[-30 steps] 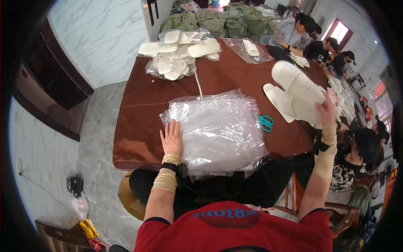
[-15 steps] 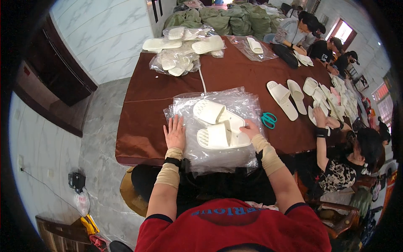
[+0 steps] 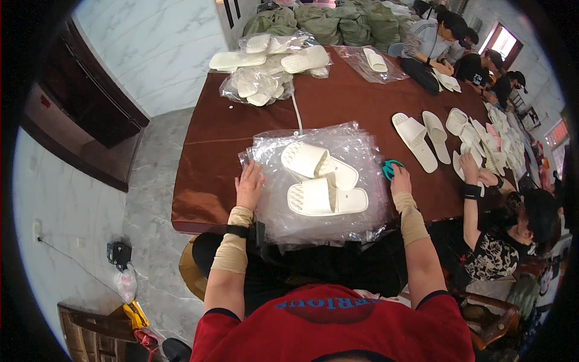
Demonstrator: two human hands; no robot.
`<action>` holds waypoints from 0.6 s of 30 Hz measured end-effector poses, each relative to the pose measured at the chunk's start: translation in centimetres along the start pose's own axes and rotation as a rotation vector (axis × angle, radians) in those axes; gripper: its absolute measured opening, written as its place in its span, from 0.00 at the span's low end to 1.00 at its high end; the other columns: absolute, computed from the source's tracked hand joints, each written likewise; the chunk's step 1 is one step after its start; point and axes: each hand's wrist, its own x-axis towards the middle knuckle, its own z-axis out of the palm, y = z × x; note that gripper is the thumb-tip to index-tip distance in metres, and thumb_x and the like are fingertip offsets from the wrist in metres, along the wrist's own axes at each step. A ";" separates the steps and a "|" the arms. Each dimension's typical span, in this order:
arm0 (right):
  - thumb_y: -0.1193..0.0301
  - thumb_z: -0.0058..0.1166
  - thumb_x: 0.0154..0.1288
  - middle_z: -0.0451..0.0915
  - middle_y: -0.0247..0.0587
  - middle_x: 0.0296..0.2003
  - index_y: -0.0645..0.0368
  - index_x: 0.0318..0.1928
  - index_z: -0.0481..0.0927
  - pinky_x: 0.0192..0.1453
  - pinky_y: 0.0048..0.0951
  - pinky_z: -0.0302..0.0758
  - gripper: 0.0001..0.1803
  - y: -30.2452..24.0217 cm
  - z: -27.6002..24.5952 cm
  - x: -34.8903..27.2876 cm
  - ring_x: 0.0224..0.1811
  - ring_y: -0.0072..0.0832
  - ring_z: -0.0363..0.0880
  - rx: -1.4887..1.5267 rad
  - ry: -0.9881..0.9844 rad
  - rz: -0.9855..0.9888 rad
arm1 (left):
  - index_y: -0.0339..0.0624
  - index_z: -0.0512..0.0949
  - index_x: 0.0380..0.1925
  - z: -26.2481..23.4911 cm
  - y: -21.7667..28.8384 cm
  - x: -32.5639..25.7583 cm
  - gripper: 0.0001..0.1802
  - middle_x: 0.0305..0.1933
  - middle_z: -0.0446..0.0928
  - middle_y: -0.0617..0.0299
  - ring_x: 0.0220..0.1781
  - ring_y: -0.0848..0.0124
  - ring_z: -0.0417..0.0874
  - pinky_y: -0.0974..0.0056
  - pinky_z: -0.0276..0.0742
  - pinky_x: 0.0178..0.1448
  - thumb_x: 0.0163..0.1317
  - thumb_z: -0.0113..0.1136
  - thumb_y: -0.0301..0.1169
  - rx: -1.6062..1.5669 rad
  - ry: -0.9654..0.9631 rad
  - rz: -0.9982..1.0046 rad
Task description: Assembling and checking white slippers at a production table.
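Note:
Two white slide slippers lie on a stack of clear plastic bags [image 3: 271, 220] in front of me. The upper slipper [image 3: 304, 158] is angled and its heel end meets the lower slipper [image 3: 310, 198]. My left hand [image 3: 248, 184] rests flat with fingers apart on the left edge of the bags. At the right edge of the stack, my right hand [image 3: 401, 181] has its fingers on the teal handles of a pair of scissors [image 3: 389, 167]. The scissors lie on the brown tablecloth, and my fingers partly cover them.
A heap of bagged white slippers [image 3: 259, 75] sits at the far left of the table [image 3: 205, 151]. More slippers [image 3: 416, 142] lie to the right, beside a co-worker's hands [image 3: 472, 172]. Other people work along the far right side. Green sacks [image 3: 325, 27] are piled behind.
My right hand has left the lower slipper and moved right onto the scissors. My left hand stays at the bags' left edge. The whole view has shifted slightly.

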 end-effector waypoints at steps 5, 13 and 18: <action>0.76 0.56 0.57 0.73 0.51 0.48 0.55 0.52 0.72 0.53 0.46 0.72 0.20 -3.6 -1.4 0.4 0.52 0.48 0.71 -0.092 -0.150 0.047 | 0.46 0.76 0.52 -1.4 2.7 -0.6 0.21 0.62 0.71 0.56 0.62 0.53 0.71 0.49 0.62 0.66 0.56 0.58 0.27 -0.313 -0.132 0.398; 0.70 0.57 0.59 0.77 0.49 0.44 0.56 0.51 0.72 0.44 0.38 0.75 0.19 2.1 -1.9 -0.8 0.40 0.40 0.78 0.545 -0.099 0.229 | 0.43 0.79 0.42 2.6 6.7 -0.1 0.13 0.47 0.77 0.57 0.47 0.56 0.77 0.55 0.73 0.52 0.54 0.59 0.30 -0.125 -0.157 0.491; 0.69 0.57 0.60 0.77 0.38 0.35 0.61 0.56 0.69 0.39 0.28 0.74 0.24 -7.2 -7.1 -4.7 0.32 0.27 0.76 1.564 -0.333 0.405 | 0.42 0.78 0.33 1.9 5.7 -1.2 0.08 0.34 0.76 0.57 0.39 0.56 0.77 0.54 0.75 0.44 0.52 0.61 0.27 -0.086 -0.094 0.430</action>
